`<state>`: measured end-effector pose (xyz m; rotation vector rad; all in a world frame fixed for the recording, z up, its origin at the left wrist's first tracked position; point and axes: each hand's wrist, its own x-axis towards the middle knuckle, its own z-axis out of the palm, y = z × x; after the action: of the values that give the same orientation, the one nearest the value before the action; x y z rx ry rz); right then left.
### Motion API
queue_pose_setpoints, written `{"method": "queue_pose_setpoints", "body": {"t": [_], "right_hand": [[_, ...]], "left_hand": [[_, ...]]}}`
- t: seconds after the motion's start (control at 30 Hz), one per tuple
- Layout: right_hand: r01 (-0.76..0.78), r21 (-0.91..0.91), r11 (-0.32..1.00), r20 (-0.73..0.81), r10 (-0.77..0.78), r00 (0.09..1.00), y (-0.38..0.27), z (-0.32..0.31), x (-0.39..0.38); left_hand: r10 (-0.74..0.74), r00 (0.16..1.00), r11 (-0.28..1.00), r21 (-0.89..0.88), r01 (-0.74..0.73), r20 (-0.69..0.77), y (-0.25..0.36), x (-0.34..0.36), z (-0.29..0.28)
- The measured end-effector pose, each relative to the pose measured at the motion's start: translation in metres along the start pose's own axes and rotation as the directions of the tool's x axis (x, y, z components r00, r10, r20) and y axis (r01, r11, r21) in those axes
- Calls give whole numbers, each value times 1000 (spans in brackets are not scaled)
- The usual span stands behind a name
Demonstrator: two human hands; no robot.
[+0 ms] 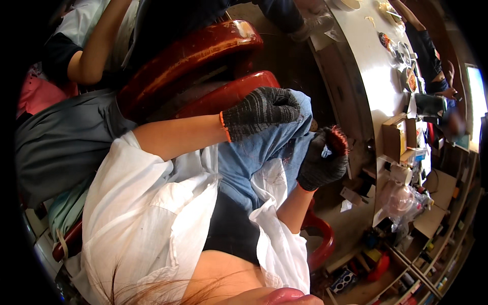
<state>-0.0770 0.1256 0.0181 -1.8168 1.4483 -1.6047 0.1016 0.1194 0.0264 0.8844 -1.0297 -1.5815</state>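
Both of my hands wear dark grey knitted gloves with orange cuffs. My left hand (pixel 262 113) is closed in a fist over the knee of my blue jeans (pixel 254 170); whatever its curled fingers hold, if anything, is hidden. Just right of the knee, my right hand (pixel 321 163) is curled closed too. At its far side shows a reddish bristly thing (pixel 338 139), mostly covered by the fingers, so its kind is unclear. A small pale blue patch (pixel 326 151) shows among the right fingers. The two hands are apart.
Red wooden chairs (pixel 188 56) stand ahead and to the left, near a seated person's arm (pixel 94 61). A long pale table (pixel 363 46) on the right bears bowls, a cardboard box (pixel 395 137) and plastic bags (pixel 399 201). Another person stands beyond it. Shelves (pixel 406 269) hold clutter at lower right.
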Motion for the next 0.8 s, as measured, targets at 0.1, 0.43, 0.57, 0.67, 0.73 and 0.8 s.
{"method": "queue_pose_setpoints", "body": {"t": [0.1,0.43,0.57,0.67,0.73,0.8], "right_hand": [[319,-151,936,132,-301,944,-4,4,5],[533,-162,831,395,-440,806,-3,5,20],[456,-104,884,411,-379,829,1,7,15],[392,18,920,319,-377,870,0,12,15],[356,30,934,243,-352,904,-6,14,16],[191,-87,978,129,-179,975,-3,12,6]], "left_hand": [[-51,998,998,-26,52,25,0,0,-1],[-149,985,987,-48,153,87,-1,1,-10],[-260,954,960,-65,272,148,-7,4,-18],[-222,964,972,-40,230,143,1,1,-14],[-111,984,986,-108,127,142,3,1,-10],[-49,991,992,-108,63,127,5,1,-7]]}}
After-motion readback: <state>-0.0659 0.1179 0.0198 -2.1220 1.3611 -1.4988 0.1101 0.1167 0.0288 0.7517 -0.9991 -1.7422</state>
